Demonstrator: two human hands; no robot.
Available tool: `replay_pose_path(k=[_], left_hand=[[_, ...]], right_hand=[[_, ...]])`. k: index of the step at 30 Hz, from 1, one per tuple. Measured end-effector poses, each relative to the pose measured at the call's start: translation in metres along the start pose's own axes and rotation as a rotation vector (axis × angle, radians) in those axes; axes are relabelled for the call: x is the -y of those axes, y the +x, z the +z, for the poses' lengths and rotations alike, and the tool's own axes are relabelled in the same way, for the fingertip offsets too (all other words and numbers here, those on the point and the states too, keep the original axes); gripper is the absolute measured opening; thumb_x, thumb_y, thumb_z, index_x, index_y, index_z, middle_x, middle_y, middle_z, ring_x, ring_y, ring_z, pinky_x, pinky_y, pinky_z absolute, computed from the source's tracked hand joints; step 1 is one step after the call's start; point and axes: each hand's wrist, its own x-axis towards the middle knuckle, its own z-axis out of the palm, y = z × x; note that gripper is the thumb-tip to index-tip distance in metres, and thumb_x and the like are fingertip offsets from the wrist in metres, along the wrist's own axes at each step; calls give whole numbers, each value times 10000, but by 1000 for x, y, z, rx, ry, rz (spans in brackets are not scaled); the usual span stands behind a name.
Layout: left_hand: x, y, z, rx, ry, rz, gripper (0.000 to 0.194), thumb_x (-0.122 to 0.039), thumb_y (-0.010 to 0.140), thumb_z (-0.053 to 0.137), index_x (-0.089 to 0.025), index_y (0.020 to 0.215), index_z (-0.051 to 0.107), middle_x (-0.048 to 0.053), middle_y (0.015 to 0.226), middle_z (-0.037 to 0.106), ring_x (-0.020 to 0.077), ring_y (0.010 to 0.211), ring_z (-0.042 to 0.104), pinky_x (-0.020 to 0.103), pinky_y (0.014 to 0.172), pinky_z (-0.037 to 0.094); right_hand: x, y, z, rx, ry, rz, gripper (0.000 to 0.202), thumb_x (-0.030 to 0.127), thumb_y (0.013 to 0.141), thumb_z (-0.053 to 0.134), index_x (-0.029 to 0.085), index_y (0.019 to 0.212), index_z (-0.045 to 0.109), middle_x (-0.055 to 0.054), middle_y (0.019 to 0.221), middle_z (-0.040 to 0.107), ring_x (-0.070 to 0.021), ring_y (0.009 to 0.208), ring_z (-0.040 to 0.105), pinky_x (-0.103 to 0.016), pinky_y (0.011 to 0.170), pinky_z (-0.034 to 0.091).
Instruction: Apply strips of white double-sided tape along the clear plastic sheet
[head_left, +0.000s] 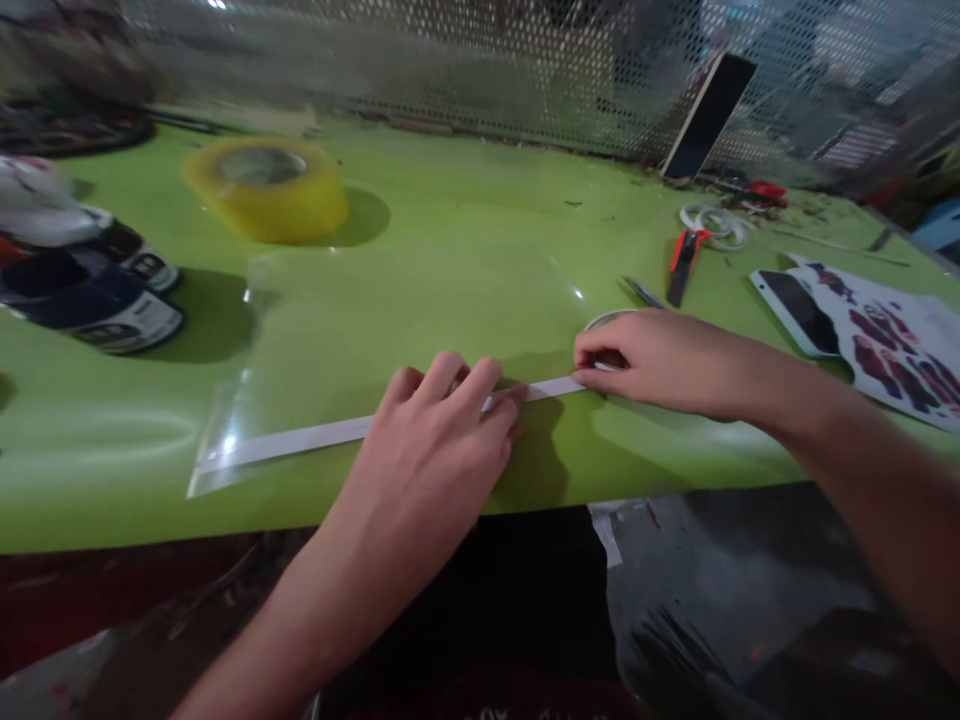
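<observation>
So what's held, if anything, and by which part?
The right hand pinches the white strip near the right end of its visible stretch. The left hand lies across it; whether it grips cannot be told.

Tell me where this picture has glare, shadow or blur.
Head view: glints on the clear sheet, along its left edge; head view: shadows right of the yellow tape roll and the left hand; head view: upper-left corner blurred, background beyond the mesh panel indistinct.

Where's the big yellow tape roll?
In the head view, the yellow tape roll sits toward the back left of the green table, to the right of the dark bottles and beyond the clear sheet.
</observation>
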Motion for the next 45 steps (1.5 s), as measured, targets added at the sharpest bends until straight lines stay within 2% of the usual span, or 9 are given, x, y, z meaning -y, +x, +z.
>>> replay_pose_path(k=[4, 7, 11, 16, 22, 27, 31, 37, 45], left_hand=[[-3, -4, -1, -33, 35, -21, 300, -207, 1020, 495, -178, 1280, 642, 66, 1127, 663, 299, 1010, 574, 462, 744, 471], [-4, -11, 0, -67, 33, -43, 288, -215, 1021, 494, -165, 1252, 659, 66, 1125, 677, 302, 1027, 577, 470, 760, 475], [-3, -22, -2, -89, 6, -99, 290, -234, 1014, 521, -197, 1268, 656, 59, 1154, 695, 304, 1065, 583, 479, 793, 473], [-2, -32, -12, -29, 3, -139, 282, -204, 998, 528, -212, 1250, 652, 71, 1171, 690, 307, 1081, 589, 473, 832, 489], [-22, -6, -12, -88, -13, -79, 194, -173, 993, 506, -116, 976, 690, 130, 1111, 657, 309, 1097, 576, 449, 858, 530], [-40, 22, 5, -26, -42, -8, 212, -186, 1000, 515, -155, 1162, 649, 76, 1137, 651, 277, 1048, 579, 447, 822, 499], [-42, 22, 15, -40, -19, -14, 248, -249, 1043, 461, -176, 1188, 650, 79, 1142, 661, 290, 1064, 564, 461, 812, 446], [-40, 18, 17, -54, -13, -13, 252, -239, 1032, 476, -186, 1231, 621, 82, 1139, 658, 283, 1039, 542, 444, 806, 403], [-35, 24, 16, -24, -40, 8, 197, -257, 1034, 465, -206, 1092, 646, 63, 1139, 644, 270, 1017, 529, 424, 788, 383]], right_hand=[[6, -6, -3, -65, -213, 108, 263, 455, 923, 579, 261, 887, 751, -46, 767, 717, -186, 646, 573, -324, 564, 272], [4, -11, -4, -89, -253, 128, 277, 456, 933, 584, 256, 895, 771, -55, 723, 716, -196, 646, 574, -316, 572, 274], [-7, -16, -3, -73, -127, 35, 236, 419, 941, 576, 295, 911, 775, -7, 780, 743, -168, 688, 606, -299, 602, 319], [-16, -17, -1, -20, 160, -179, 259, 420, 948, 545, 252, 879, 730, -7, 852, 741, -160, 741, 616, -308, 656, 371], [-13, -13, -2, -16, 136, -217, 231, 378, 918, 565, 216, 791, 669, -3, 743, 675, -133, 627, 529, -306, 609, 335], [-12, -14, -3, -35, 107, -206, 189, 352, 895, 575, 224, 771, 639, 5, 746, 670, -141, 651, 537, -312, 615, 330], [-10, -16, -3, -23, 136, -202, 177, 321, 899, 559, 237, 764, 638, -6, 756, 684, -153, 654, 547, -324, 614, 338], [-7, -15, -5, -12, 119, -185, 171, 308, 895, 579, 240, 751, 641, -9, 752, 686, -156, 647, 551, -323, 615, 338], [-2, -19, -2, -101, 112, -155, 178, 374, 884, 630, 262, 972, 737, 0, 791, 688, -144, 655, 553, -303, 638, 330]])
